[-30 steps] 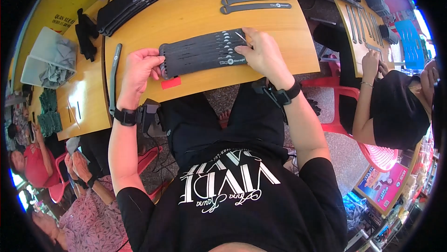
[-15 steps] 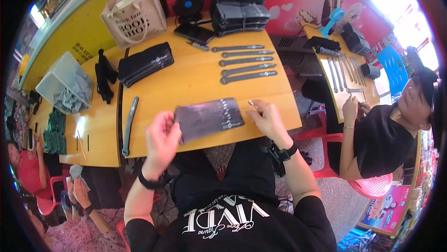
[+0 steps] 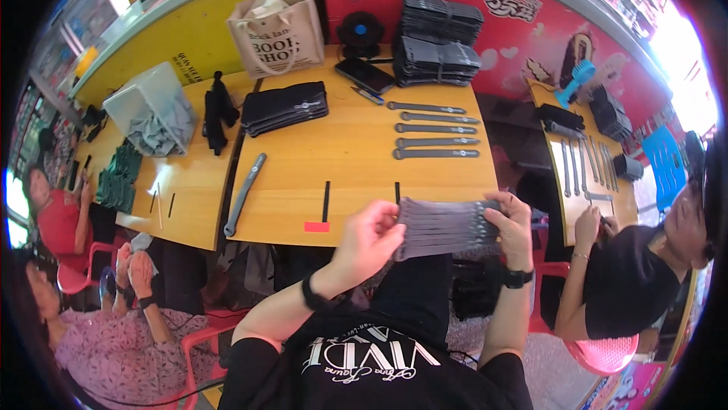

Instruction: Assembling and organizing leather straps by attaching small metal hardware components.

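My left hand (image 3: pixel 370 237) pinches the left end of a dark grey bundle of straps (image 3: pixel 444 228), ridged lengthwise with a row of small pale marks near its right end. At that end my right hand (image 3: pixel 513 230) grips it, thumb on top. The bundle is held up over the table's front edge, tilted slightly. Several single grey straps (image 3: pixel 436 141) lie in a row on the table beyond it. Another grey strap (image 3: pixel 246 194) lies by itself at the table's left side. A pile of black strap bundles (image 3: pixel 284 108) sits farther back.
Black tape strips (image 3: pixel 327 201) and a red tape piece (image 3: pixel 317 226) mark the wooden table (image 3: pixel 356 156). Behind are a phone (image 3: pixel 365 75), pen (image 3: pixel 368 95), tote bag (image 3: pixel 277 35), black fan (image 3: pixel 359 34) and tied grey stacks (image 3: pixel 437 60). Co-workers sit left and right.
The strap bundle has come off the table toward me, and my right hand now grips its right end. The small shiny thing seen at my right fingers earlier no longer shows. The view has shifted.
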Tool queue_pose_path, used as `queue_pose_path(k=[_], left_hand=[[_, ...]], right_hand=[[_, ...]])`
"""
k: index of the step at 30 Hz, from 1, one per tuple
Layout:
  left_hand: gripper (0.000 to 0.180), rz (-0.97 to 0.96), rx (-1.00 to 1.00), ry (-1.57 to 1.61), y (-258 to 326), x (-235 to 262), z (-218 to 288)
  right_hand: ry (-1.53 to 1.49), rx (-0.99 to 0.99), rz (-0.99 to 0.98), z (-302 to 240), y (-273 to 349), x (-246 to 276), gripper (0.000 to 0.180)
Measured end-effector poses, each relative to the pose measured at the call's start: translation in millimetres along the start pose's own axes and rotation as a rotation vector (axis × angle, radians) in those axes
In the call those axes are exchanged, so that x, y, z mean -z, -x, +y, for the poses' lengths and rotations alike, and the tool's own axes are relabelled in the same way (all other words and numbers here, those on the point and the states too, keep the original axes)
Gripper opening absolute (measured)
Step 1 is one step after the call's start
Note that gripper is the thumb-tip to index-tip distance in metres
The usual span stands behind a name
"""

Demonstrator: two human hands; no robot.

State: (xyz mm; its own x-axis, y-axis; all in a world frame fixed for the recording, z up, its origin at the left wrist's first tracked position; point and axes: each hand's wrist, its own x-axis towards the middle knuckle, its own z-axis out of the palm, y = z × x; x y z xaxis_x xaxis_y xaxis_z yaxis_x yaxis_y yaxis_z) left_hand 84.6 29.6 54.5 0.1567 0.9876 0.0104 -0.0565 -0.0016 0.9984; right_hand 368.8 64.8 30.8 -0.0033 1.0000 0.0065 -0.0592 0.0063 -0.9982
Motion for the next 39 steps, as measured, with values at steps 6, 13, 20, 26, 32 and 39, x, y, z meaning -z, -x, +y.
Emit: queue_pose_path(k=[6, 13, 20, 26, 32, 39], left_hand=[[0.039, -0.133, -0.287, -0.818, -45, 43, 8], [0.046, 0.356, -0.161, -1.417, -166, 161, 22], [0.034, 0.407, -0.004, -1.485, -203, 191, -11], [0.024, 0.465, -0.046, -1.127, -219, 242, -21], [0.055, 0.255, 0.147, -1.278, -208, 220, 3], [0.036, 0.198, 0.049, -1.359, -208, 235, -3]], right_hand=[[0.363, -0.019, 0.029, 36, -14, 61, 0.022], [1.197, 0.273, 0.401, 12, -5, 36, 0.032], [0.725, 0.224, 0.276, -9, -1, 5, 0.029], [0.576, 0.225, 0.137, -13, 5, -34, 0.026], [0.74, 0.355, -0.191, -27, -5, -102, 0.021], [1.179, 0.952, -0.474, -39, -109, -223, 0.015]])
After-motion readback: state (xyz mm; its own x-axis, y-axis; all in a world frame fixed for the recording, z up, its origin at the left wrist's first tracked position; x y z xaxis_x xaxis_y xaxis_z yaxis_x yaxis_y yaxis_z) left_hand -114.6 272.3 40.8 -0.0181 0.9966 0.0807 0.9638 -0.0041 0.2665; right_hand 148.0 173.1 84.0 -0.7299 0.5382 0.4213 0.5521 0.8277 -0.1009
